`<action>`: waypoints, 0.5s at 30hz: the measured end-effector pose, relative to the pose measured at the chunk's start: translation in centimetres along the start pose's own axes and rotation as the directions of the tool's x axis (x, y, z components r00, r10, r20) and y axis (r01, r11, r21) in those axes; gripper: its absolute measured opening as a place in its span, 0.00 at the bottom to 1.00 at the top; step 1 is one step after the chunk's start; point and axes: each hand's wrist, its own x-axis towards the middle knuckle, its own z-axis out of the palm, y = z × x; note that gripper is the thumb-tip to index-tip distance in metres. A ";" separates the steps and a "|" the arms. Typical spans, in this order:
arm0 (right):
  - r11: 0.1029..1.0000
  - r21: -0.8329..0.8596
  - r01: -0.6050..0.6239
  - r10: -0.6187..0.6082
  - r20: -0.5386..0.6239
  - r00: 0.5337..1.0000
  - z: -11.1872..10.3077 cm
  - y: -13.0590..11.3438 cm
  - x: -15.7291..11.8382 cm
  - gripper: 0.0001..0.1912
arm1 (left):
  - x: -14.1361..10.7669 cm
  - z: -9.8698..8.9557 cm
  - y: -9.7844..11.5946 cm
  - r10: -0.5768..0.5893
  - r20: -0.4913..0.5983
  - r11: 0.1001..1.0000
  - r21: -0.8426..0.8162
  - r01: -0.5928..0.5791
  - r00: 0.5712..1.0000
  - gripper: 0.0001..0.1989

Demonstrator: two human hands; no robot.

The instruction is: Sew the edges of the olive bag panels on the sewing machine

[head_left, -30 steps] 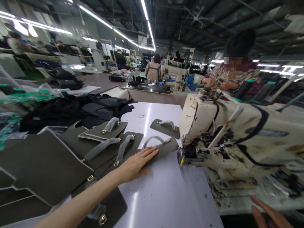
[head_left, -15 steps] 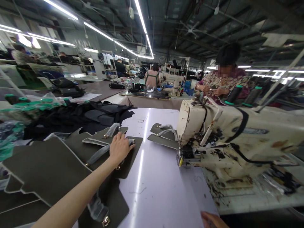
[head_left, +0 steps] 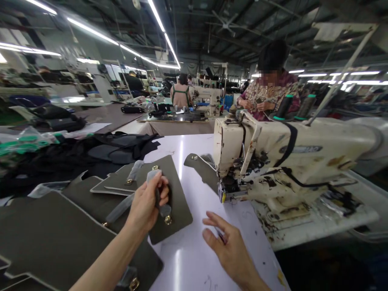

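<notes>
My left hand (head_left: pixel 148 198) is closed around the plastic-wrapped handle (head_left: pixel 165 210) of an olive-green bag panel (head_left: pixel 178 198). Gold-coloured fittings join that handle to the panel, which lies tilted over the white tabletop (head_left: pixel 182 262). My right hand (head_left: pixel 227 242) hovers to the right of the panel, thumb and fingers apart. A small dark patch shows between those fingers, too unclear to name. Other olive pieces (head_left: pixel 60 226) with pale edges and wrapped handles lie stacked under and left of my left arm.
A worn cream sewing machine (head_left: pixel 257 149) stands at right, with another olive piece (head_left: pixel 201 173) beside its head. Black cut pieces (head_left: pixel 121 145) are heaped at the back left, near green-capped thread spools (head_left: pixel 27 141). A co-worker (head_left: pixel 269 89) is behind the machine.
My left hand has gripped the handle and the panel has turned and shifted slightly right. My right hand has come up from the bottom edge. The view has swung right.
</notes>
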 end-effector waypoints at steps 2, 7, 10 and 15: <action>0.993 0.110 -0.038 0.030 0.072 0.997 1.0 -1.2 1.1 0.35 | -2.9 1.6 0.3 -0.099 0.104 0.980 -0.161 0.115 0.990 0.21; 0.875 0.464 -0.137 0.025 0.239 0.971 2.6 -0.9 2.4 0.23 | -6.7 3.0 -0.8 -0.262 0.243 0.957 -0.058 0.283 0.934 0.25; 0.818 0.552 -0.161 0.063 0.193 0.979 2.2 -0.2 2.2 0.22 | -6.5 1.9 -2.3 0.040 0.121 0.935 0.345 -0.080 0.992 0.26; 0.797 0.579 -0.171 0.137 0.101 0.985 0.8 -0.4 2.8 0.24 | -5.4 0.5 -5.6 0.112 -0.095 0.902 0.427 -0.061 0.989 0.18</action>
